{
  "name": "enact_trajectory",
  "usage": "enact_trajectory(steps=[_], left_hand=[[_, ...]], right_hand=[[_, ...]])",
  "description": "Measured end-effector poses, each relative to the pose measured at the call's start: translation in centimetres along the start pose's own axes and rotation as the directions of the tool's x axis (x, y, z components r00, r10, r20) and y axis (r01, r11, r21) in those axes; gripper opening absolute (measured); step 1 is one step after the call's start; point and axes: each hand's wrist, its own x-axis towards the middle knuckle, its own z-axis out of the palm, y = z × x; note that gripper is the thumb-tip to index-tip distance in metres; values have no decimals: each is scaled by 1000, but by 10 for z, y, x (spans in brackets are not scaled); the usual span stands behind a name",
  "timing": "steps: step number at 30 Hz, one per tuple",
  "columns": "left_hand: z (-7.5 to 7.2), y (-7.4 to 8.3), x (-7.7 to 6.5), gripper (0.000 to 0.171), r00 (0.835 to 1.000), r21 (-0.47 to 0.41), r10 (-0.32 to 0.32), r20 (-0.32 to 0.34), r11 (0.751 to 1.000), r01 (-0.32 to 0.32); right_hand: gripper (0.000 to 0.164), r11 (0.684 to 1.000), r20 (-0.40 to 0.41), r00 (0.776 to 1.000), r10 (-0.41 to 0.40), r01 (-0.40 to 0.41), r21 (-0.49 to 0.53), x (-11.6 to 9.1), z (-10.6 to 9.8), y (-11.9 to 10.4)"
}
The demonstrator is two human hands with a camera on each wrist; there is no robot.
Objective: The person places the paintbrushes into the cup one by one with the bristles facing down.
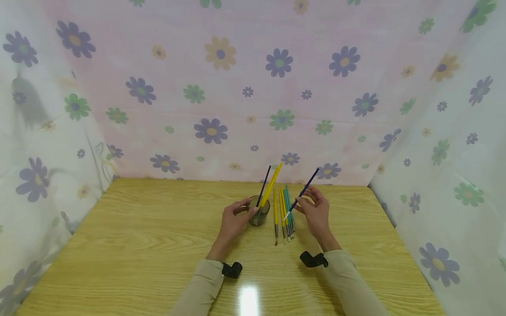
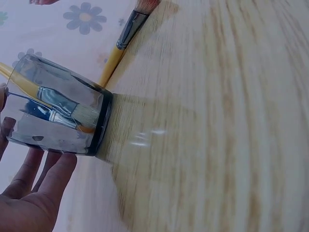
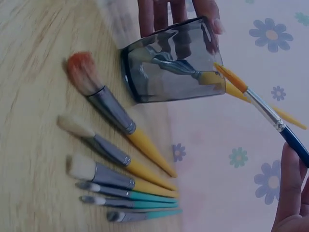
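My left hand (image 1: 233,223) holds a smoky clear glass (image 1: 258,219) near its rim, fingers on one side and thumb on the other. Inside the glass, bristles down, stand yellow-handled paintbrushes (image 1: 272,186) and a dark blue paintbrush (image 1: 264,186). To the right, my right hand (image 1: 316,213) pinches another dark blue paintbrush (image 3: 263,108) by its handle. Its orange-tan bristles point down and left, overlapping the glass rim in the right wrist view. Between the hands, yellow-handled brushes (image 3: 150,153) and teal-handled brushes (image 3: 152,196) lie side by side on the table.
The wood-grain table (image 1: 138,245) runs back to a flowered cloth backdrop (image 1: 237,87), with similar cloth at both sides. Black wrist cameras sit at the left cuff (image 1: 232,270) and right cuff (image 1: 312,260). Light glares on the table's front part.
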Motion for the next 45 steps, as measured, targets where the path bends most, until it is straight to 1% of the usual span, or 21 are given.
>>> enact_trajectory(steps=[4, 6, 10, 15, 19, 21, 23, 26, 28, 32, 35, 39, 44, 45], left_hand=[[0, 0, 0, 43, 1000, 10, -4, 8, 1000, 4], [0, 0, -1, 43, 1000, 14, -11, 4, 1000, 11], [0, 2, 0, 43, 1000, 18, -5, -2, 1000, 5], [1, 4, -1, 43, 1000, 16, -3, -10, 1000, 3], [1, 5, -2, 43, 1000, 8, -6, -22, 1000, 6], [2, 13, -5, 42, 1000, 6, 2, -30, 1000, -2], [1, 14, -5, 42, 1000, 0, 1, -28, 1000, -1], [1, 11, -4, 42, 1000, 7, 3, -19, 1000, -2], [0, 2, -1, 43, 1000, 9, -12, -9, 1000, 12], [0, 3, -1, 42, 1000, 19, -24, -8, 1000, 24], [1, 3, -1, 42, 1000, 16, -5, -9, 1000, 5], [2, 2, 0, 42, 1000, 8, 19, -17, 1000, -19], [2, 1, 0, 41, 999, -7, 38, -27, 999, -39], [2, 1, 0, 41, 999, -6, 33, -28, 999, -33]], right_hand=[[35, 997, -29, 998, -62, 63, 46, 1, 7, -2], [36, 993, -45, 995, -94, 97, 64, 2, 11, -3], [36, 984, -78, 986, -146, 153, 92, 5, 21, -3], [36, 979, -119, 975, -186, 195, 63, 5, 32, 1], [37, 976, -145, 968, -205, 213, 45, 4, 41, 7], [37, 972, -143, 964, -224, 231, 38, 4, 45, 10], [37, 968, -132, 960, -246, 251, 26, 5, 48, 12], [35, 957, -102, 951, -291, 291, -6, 4, 51, 16], [35, 948, -86, 944, -317, 316, -32, 2, 52, 19], [35, 929, -53, 929, -365, 361, -79, 1, 55, 27], [35, 919, -25, 921, -388, 384, -93, 1, 56, 33], [38, 918, -4, 923, -384, 381, -110, 3, 56, 42], [40, 931, -9, 939, -344, 340, -133, 5, 56, 49], [39, 934, -12, 942, -336, 331, -135, 5, 56, 50]])
